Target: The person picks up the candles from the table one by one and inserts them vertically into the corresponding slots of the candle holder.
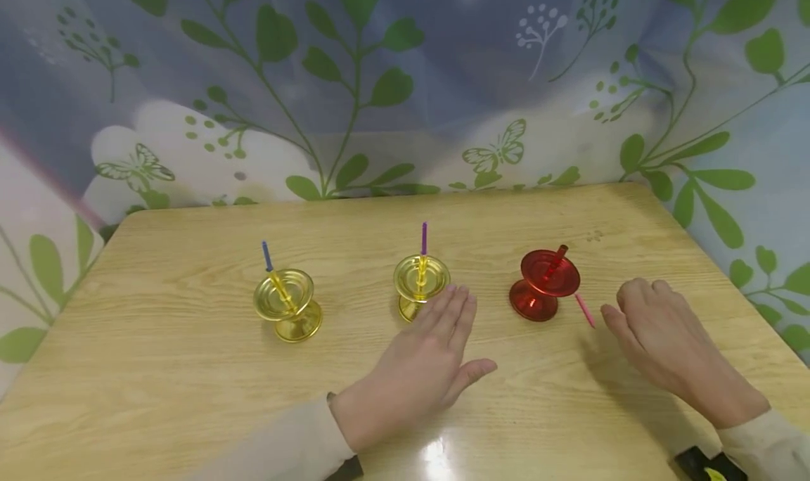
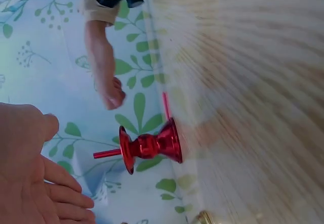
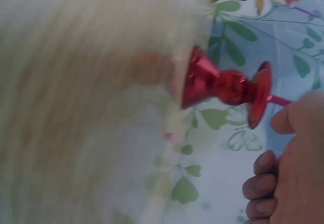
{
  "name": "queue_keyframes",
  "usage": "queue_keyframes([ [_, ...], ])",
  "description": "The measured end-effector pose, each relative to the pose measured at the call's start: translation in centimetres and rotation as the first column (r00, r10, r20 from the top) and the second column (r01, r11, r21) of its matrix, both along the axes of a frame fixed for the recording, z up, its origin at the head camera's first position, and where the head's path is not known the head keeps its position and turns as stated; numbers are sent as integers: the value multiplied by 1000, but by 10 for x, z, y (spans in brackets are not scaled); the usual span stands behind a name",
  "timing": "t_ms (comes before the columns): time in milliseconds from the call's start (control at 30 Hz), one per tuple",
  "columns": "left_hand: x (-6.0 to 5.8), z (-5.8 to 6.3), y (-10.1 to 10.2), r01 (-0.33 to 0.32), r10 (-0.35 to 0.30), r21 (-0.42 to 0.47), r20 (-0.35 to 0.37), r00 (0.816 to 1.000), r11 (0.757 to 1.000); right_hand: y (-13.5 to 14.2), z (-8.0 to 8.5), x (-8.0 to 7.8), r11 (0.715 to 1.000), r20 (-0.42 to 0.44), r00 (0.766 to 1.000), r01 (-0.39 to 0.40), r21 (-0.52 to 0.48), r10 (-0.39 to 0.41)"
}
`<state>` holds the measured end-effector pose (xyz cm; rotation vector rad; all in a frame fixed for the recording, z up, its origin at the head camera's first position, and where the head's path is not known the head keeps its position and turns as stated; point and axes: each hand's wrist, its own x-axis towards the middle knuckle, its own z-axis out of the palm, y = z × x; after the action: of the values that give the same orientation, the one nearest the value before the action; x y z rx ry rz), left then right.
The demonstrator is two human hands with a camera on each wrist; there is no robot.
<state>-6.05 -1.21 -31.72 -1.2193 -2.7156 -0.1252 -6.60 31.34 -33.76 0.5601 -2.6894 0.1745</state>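
Three candle holders stand across the table. A gold candle holder (image 1: 299,323) on the left bears a blue candle (image 1: 267,256). In the middle, another gold candle holder (image 1: 405,278) bears a purple candle (image 1: 425,239). The red candle holder (image 1: 534,299) at the right has a bare red stem, and a pink candle (image 1: 585,311) lies beside its base. My left hand (image 1: 420,365) hovers before the middle holder with fingers straight and holds nothing; its fingertips overlap that holder in the head view. Right of the pink candle, my right hand (image 1: 671,340) hangs above the table, fingers loosely curled around nothing.
The wood-grain table (image 1: 190,396) ends at a back edge against a patterned curtain (image 1: 443,143) with leaves and butterflies. A dark strap (image 1: 709,463) with a yellow mark sits by the right sleeve (image 1: 768,442). The left sleeve (image 1: 285,442) lies over the front part of the table.
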Motion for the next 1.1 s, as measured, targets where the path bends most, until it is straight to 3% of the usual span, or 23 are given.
queue_keyframes([
  [167, -6, -2, 14, 4, -8, 36, 104, 995, 999, 9, -10, -8, 998, 116, 992, 50, 41, -55],
  [333, -19, -7, 30, 1, -19, 73, 245, 969, 997, 12, -16, -16, 991, 220, 969, 88, 104, -109],
  [600, -45, -3, 66, -39, 25, 66, 204, 979, 997, 12, -24, -26, 987, 183, 979, 58, 150, -86],
  [767, -60, 2, 84, -73, 67, 29, 187, 980, 997, 10, -26, -31, 985, 203, 976, 41, 166, -75],
  [933, -72, -2, 95, -36, 46, -44, 243, 969, 998, 7, -27, -33, 983, 230, 971, 25, 184, -68],
  [1100, -80, -9, 101, -63, 78, -61, 290, 954, 996, 8, -30, -35, 981, 216, 975, 5, 195, -48],
])
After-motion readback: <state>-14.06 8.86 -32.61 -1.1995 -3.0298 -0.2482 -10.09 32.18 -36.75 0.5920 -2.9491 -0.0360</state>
